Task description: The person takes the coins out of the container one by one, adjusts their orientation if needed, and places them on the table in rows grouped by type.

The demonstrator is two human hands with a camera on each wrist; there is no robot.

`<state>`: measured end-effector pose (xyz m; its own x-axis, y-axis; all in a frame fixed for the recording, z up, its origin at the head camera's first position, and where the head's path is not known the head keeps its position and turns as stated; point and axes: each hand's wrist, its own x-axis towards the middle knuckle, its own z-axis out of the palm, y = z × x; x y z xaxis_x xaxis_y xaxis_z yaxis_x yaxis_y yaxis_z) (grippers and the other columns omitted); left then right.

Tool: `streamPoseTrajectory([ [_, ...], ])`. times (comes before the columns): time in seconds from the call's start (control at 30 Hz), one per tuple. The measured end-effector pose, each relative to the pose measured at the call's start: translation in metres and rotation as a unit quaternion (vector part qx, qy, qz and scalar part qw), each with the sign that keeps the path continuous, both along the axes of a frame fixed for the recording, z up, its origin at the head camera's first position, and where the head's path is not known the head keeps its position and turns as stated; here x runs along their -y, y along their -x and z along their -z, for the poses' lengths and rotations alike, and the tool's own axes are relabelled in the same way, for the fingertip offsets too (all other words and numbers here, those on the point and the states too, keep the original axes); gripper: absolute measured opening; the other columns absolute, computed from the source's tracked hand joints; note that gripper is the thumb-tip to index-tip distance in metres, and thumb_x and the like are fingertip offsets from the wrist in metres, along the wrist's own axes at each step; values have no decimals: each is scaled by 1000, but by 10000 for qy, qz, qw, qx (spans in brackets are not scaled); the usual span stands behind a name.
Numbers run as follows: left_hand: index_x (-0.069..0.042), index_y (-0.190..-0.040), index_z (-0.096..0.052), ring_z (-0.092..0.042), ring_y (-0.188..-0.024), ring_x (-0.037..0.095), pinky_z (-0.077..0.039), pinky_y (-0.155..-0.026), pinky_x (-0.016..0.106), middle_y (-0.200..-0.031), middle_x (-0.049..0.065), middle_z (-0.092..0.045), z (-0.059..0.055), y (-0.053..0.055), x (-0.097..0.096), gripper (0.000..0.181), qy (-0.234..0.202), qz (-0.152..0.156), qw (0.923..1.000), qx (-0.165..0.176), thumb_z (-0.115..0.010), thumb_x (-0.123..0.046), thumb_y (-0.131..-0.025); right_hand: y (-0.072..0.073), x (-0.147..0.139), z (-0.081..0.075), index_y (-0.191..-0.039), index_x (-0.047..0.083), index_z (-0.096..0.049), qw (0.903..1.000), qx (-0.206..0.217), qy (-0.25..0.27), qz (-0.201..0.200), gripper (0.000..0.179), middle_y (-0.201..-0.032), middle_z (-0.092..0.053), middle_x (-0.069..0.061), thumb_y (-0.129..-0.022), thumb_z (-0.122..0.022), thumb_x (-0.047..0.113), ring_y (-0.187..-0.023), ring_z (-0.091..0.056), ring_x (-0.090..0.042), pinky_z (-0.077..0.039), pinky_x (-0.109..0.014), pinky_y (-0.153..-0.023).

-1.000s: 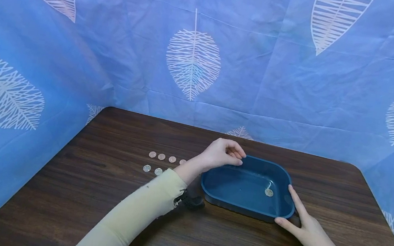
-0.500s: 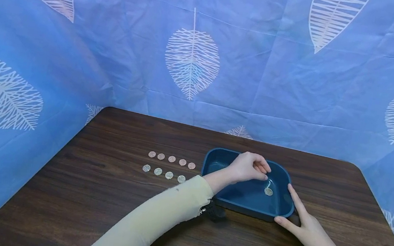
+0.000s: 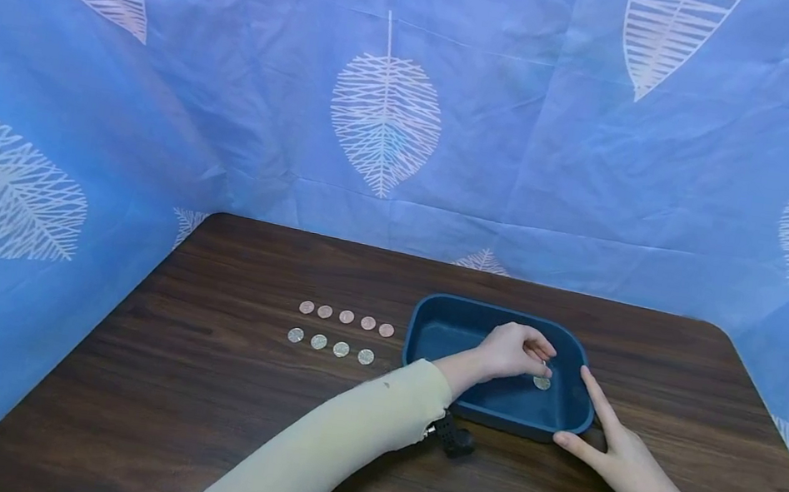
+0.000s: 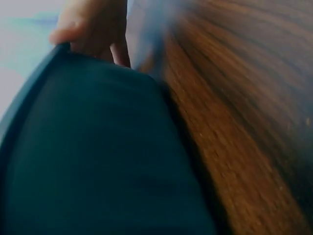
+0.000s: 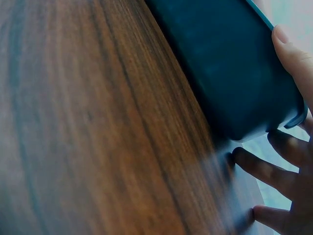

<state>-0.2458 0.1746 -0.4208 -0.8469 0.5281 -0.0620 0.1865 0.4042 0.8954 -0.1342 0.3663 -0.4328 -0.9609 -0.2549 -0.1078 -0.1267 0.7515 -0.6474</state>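
A dark blue plastic tray (image 3: 447, 302) stands on the wooden table, with one silver coin (image 3: 541, 383) inside near its right end. My left hand (image 3: 512, 351) reaches down into the tray, fingers loosely bent and thumb tip apart from the index finger, right above the coin. Whether it touches the coin I cannot tell. At the tray's front right corner my right hand (image 3: 625, 463) rests with thumb and index finger spread against the rim. The right wrist view shows its thumb (image 5: 288, 49) at the rim and other fingers beside the outer wall.
Left of the tray lie two rows of coins: several copper coins (image 3: 347, 317) behind, several silver coins (image 3: 340, 349) in front. A blue cloth with white leaf prints (image 3: 384, 127) hangs behind the dark table (image 3: 193, 386). A black wrist camera (image 3: 454, 439) sits under the left wrist.
My left hand has moved right from the tray's back left rim, across the tray and down to the coin. The right hand stays at the corner. The coin rows became fully visible.
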Motion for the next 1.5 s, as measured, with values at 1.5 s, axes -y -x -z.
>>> streamPoseTrajectory([
  [1.5,-15,-85,-68,-51,-71,0,-41,-61,12,-78,-11,-57,9,-5,-21,9,2575,1437,9495,-1073,-76,-20,-84,2,-4,4,-151,33,13,10000,-66,-46,-3,90,-151,-11,-35,-95,-58,39,-116,-35,-65,-44,-65,-71],
])
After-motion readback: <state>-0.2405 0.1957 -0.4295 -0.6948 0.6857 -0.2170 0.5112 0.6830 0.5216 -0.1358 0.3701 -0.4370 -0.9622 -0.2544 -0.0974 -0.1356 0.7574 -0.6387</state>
